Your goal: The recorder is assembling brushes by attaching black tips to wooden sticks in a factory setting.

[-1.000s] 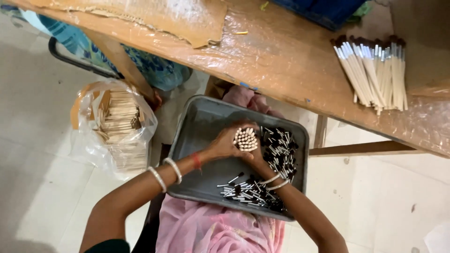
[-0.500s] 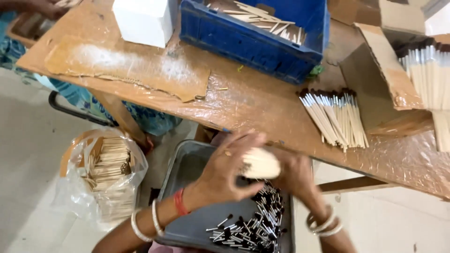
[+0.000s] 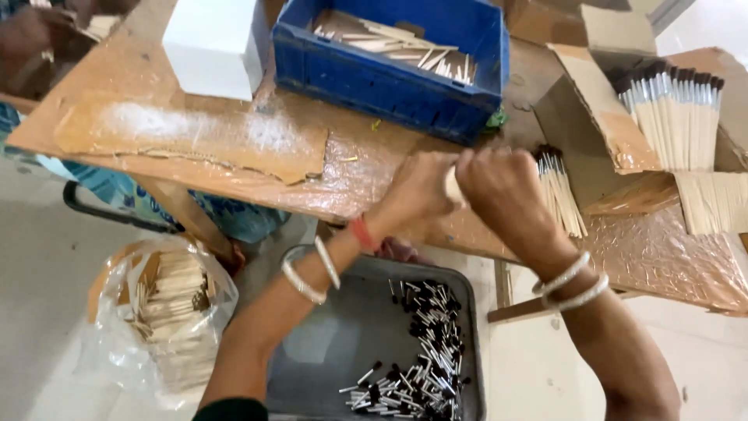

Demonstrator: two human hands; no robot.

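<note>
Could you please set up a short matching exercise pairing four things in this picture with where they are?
Things:
1. blue crate
2. grey tray
3. plastic bag
4. white box

Places:
A. on the floor, left of the tray
B. on the table, left of the crate
C. below the table edge, under the arms
D. at the table's far side, holding sticks

Pairs: 1-D, 2-C, 3-A, 4-B

Bare forearms: the left hand [image 3: 413, 195] shows a red thread and two white bangles at the wrist; the right hand [image 3: 506, 191] wears two white bangles.
</note>
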